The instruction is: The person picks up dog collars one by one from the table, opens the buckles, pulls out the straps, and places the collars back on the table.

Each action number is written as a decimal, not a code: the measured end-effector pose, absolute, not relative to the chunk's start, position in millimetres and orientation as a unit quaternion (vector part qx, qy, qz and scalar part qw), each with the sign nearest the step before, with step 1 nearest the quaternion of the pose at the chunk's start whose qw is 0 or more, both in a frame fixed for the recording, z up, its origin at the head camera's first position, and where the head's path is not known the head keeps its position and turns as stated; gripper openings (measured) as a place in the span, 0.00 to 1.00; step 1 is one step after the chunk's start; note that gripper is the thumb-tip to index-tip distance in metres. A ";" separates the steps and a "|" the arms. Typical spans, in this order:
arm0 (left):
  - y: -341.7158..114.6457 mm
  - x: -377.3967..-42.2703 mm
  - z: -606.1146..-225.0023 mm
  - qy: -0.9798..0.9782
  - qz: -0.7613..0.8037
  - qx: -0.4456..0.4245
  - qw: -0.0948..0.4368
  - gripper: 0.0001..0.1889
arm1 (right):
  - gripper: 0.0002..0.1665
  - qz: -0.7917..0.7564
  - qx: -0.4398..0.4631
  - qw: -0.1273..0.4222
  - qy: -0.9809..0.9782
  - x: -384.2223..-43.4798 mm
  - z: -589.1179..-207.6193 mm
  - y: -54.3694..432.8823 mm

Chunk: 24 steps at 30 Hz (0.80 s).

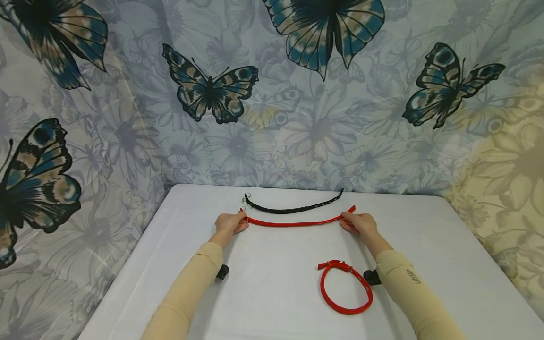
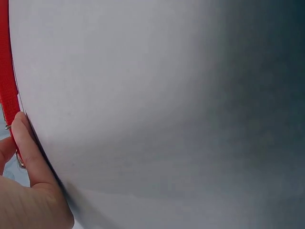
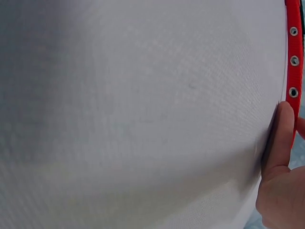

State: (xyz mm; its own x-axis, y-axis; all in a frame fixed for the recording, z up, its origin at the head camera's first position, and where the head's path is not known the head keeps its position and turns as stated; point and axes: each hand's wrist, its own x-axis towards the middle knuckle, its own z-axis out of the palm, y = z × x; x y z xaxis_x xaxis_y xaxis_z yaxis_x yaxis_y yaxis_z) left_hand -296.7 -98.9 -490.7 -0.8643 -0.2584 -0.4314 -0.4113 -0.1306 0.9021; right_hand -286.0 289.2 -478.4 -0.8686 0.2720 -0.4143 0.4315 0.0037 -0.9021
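Observation:
A red collar (image 1: 293, 224) lies stretched from side to side near the back of the white table, curving slightly. My left hand (image 1: 231, 224) pinches its buckle end; in the left wrist view a metal buckle (image 2: 20, 160) shows beside the fingers. My right hand (image 1: 359, 224) pinches the other end, whose tip sticks up past the fingers. Metal eyelets (image 3: 294, 61) run along the strap in the right wrist view. Just behind it lies a black collar (image 1: 293, 209), laid out lengthwise, its buckle at the left.
A second red collar (image 1: 346, 310), buckled into a loop, lies nearer the front, by the right forearm. The white table (image 1: 272, 283) meets a cloth backdrop (image 1: 297, 151) printed with butterflies and flowers. A dark wrist device (image 1: 372, 277) shows under the right sleeve.

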 end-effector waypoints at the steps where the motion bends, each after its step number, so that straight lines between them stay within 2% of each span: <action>1: -98.9 -296.8 -491.2 0.661 0.704 -0.255 0.054 0.14 | 0.29 -0.661 0.250 0.059 0.705 -285.6 -478.3 289.0; 10: -100.4 -293.4 -491.2 0.673 0.698 -0.238 0.053 0.11 | 0.31 -0.658 0.237 0.044 0.713 -281.2 -477.6 287.8; 19: -102.2 -295.1 -493.1 0.681 0.692 -0.233 0.051 0.14 | 0.28 -0.642 0.223 0.041 0.733 -284.3 -478.6 288.9; 24: -103.3 -292.6 -491.5 0.689 0.684 -0.232 0.053 0.17 | 0.33 -0.646 0.220 0.050 0.729 -279.0 -476.1 289.1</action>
State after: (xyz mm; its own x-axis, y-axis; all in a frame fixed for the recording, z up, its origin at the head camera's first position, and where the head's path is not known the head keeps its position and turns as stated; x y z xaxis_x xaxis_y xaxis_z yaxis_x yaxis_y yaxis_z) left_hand -292.6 -103.3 -491.5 -0.8865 -0.2475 -0.3911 -0.3927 -0.0449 0.9186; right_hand -279.0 289.1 -476.1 -0.8982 0.2569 -0.3567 0.3849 0.0674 -0.9205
